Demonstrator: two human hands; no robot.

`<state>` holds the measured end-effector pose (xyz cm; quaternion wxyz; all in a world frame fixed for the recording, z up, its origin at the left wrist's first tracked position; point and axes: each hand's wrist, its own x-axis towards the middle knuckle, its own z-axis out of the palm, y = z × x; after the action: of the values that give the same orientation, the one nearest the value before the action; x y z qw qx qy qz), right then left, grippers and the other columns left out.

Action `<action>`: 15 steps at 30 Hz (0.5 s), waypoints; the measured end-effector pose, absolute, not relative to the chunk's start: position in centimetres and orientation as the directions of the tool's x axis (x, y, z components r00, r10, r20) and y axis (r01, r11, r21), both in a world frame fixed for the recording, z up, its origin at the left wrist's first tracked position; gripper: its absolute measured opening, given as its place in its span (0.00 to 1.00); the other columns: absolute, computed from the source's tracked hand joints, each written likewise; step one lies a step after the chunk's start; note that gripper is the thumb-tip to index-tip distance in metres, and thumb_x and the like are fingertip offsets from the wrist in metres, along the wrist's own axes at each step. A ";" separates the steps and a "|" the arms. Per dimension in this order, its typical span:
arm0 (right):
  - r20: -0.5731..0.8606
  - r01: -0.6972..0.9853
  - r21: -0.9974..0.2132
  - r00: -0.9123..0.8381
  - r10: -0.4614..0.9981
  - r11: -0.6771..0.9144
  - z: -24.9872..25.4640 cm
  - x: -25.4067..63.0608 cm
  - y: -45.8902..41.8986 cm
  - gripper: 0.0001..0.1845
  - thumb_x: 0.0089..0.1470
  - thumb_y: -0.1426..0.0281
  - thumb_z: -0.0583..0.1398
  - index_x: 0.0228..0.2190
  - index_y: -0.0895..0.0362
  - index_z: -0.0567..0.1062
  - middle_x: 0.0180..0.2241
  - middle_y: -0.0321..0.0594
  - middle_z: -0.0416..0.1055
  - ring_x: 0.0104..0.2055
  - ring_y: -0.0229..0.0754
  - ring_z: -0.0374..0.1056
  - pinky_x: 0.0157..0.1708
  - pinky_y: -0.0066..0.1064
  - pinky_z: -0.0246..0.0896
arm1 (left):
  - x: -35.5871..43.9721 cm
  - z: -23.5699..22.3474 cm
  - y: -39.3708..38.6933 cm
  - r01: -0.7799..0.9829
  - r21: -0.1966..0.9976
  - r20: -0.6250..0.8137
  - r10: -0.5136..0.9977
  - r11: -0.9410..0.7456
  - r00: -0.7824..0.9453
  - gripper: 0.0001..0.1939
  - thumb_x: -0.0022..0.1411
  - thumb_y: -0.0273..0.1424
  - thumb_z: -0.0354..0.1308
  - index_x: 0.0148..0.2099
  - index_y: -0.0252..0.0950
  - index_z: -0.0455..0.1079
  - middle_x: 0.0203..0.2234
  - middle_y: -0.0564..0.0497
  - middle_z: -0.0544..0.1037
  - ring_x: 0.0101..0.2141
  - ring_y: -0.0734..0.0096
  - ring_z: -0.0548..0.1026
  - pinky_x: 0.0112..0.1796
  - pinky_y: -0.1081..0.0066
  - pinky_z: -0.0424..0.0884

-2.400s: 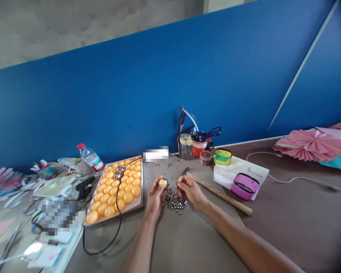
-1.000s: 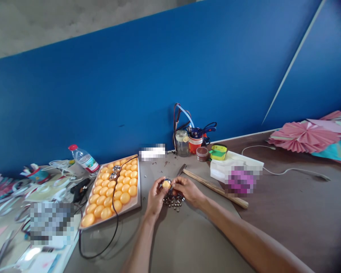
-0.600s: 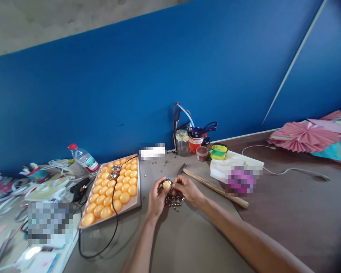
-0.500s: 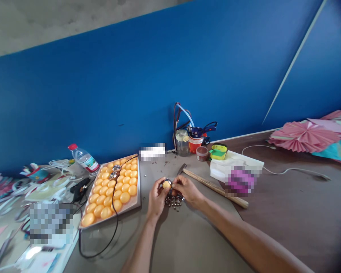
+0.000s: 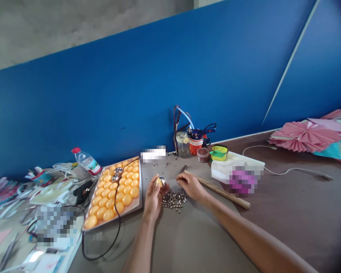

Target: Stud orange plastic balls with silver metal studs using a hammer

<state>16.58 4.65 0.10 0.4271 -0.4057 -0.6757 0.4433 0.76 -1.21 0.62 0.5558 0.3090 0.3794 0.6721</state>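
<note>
My left hand (image 5: pixel 152 199) is closed around a small orange ball (image 5: pixel 160 182), partly covered with shiny silver pieces. My right hand (image 5: pixel 192 185) hovers to the right, apart from the ball, its thumb and fingertips pinched together. Whether a small piece sits in that pinch is too small to tell. Below and between both hands lies a loose pile of small shiny metal pieces (image 5: pixel 174 200). To the left, a shallow box (image 5: pixel 141 185) holds rows of orange balls (image 5: pixel 127 199); two silver-covered balls (image 5: pixel 115 178) rest among them.
A wooden-handled hammer (image 5: pixel 221 190) lies just beyond my right hand. A black cable (image 5: pixel 119 223) loops over the box. Behind stand a glass jar (image 5: pixel 183 146), an orange cup (image 5: pixel 196 147) and a yellow container (image 5: pixel 219 152). A bottle (image 5: pixel 88 163) leans at the left.
My right hand has drawn away from the ball, uncovering more of the metal pile. My left hand has shifted slightly left, still holding the ball, whose silver side now faces right.
</note>
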 end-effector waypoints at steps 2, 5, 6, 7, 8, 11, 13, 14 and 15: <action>0.262 0.387 -0.822 -0.392 0.882 0.417 -0.2 17.1 4.9 0.07 0.46 0.73 0.56 0.29 0.58 0.73 0.30 0.40 0.71 0.33 0.40 0.64 0.35 0.29 0.57 | 0.4 0.9 -1.2 -0.588 0.802 0.005 0.986 -0.105 -0.169 0.21 0.51 0.33 0.62 0.49 0.43 0.66 0.33 0.51 0.76 0.35 0.70 0.75 0.43 0.64 0.67; 0.202 0.584 -0.595 -0.557 0.806 0.553 -0.4 17.4 4.7 0.08 0.47 0.72 0.57 0.31 0.59 0.75 0.33 0.44 0.70 0.37 0.42 0.65 0.37 0.30 0.56 | 0.0 1.2 -1.2 -0.652 0.751 0.019 0.990 -0.106 -0.139 0.22 0.51 0.31 0.62 0.50 0.42 0.66 0.36 0.50 0.76 0.37 0.71 0.74 0.43 0.67 0.67; 0.181 0.613 -0.531 -0.592 0.785 0.585 -0.4 17.4 4.5 0.09 0.47 0.71 0.57 0.31 0.59 0.75 0.33 0.45 0.70 0.37 0.43 0.65 0.37 0.30 0.56 | -0.1 1.2 -1.1 -0.668 0.737 0.020 0.991 -0.106 -0.135 0.22 0.51 0.31 0.62 0.50 0.41 0.66 0.37 0.50 0.75 0.37 0.72 0.74 0.43 0.68 0.68; 0.170 0.629 -0.483 -0.615 0.770 0.609 -0.3 17.3 4.4 0.09 0.48 0.70 0.58 0.32 0.59 0.75 0.34 0.46 0.70 0.38 0.44 0.64 0.38 0.30 0.55 | -0.2 1.1 -1.1 -0.681 0.724 0.018 0.991 -0.106 -0.135 0.23 0.51 0.30 0.62 0.50 0.41 0.65 0.37 0.50 0.75 0.36 0.73 0.74 0.42 0.69 0.68; 0.167 0.634 -0.455 -0.629 0.759 0.626 -0.3 17.2 4.3 0.09 0.49 0.69 0.57 0.32 0.59 0.76 0.34 0.46 0.70 0.38 0.44 0.64 0.38 0.31 0.55 | -0.2 1.0 -1.1 -0.692 0.715 0.011 0.991 -0.103 -0.136 0.23 0.50 0.29 0.63 0.50 0.40 0.66 0.36 0.50 0.75 0.35 0.74 0.74 0.41 0.71 0.68; 0.177 0.620 -0.460 -0.637 0.750 0.635 -0.4 17.0 4.2 0.09 0.51 0.71 0.56 0.31 0.59 0.76 0.33 0.45 0.70 0.38 0.43 0.65 0.39 0.31 0.55 | -0.3 0.7 -1.0 -0.709 0.703 -0.026 0.994 -0.059 -0.109 0.22 0.51 0.28 0.62 0.50 0.38 0.66 0.34 0.50 0.76 0.30 0.77 0.73 0.37 0.74 0.70; 0.192 0.600 -0.505 -0.623 0.758 0.621 -0.4 16.9 4.3 0.11 0.52 0.72 0.54 0.29 0.59 0.76 0.31 0.45 0.70 0.36 0.42 0.65 0.38 0.30 0.55 | -0.3 0.5 -1.0 -0.712 0.702 -0.052 0.996 -0.014 -0.070 0.21 0.53 0.31 0.61 0.50 0.37 0.66 0.34 0.48 0.76 0.28 0.76 0.73 0.34 0.73 0.71; 0.201 0.580 -0.535 -0.619 0.759 0.615 -0.5 16.9 4.3 0.12 0.53 0.72 0.53 0.28 0.59 0.76 0.30 0.44 0.71 0.35 0.41 0.65 0.38 0.29 0.55 | -0.3 0.5 -1.1 -0.712 0.702 -0.062 0.997 0.005 -0.053 0.21 0.53 0.33 0.60 0.51 0.36 0.66 0.35 0.47 0.76 0.28 0.76 0.73 0.34 0.73 0.71; 0.210 0.553 -0.566 -0.620 0.756 0.611 -0.4 17.0 4.4 0.13 0.54 0.72 0.52 0.29 0.59 0.76 0.30 0.44 0.71 0.34 0.41 0.65 0.37 0.29 0.55 | -0.3 0.6 -1.1 -0.713 0.701 -0.069 0.997 0.018 -0.043 0.22 0.54 0.34 0.59 0.51 0.37 0.65 0.35 0.46 0.76 0.28 0.75 0.73 0.34 0.72 0.71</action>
<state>17.02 4.37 -0.44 0.2201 -0.3761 -0.8701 0.2302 -0.28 -1.06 0.56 0.6490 0.2395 0.2963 0.6585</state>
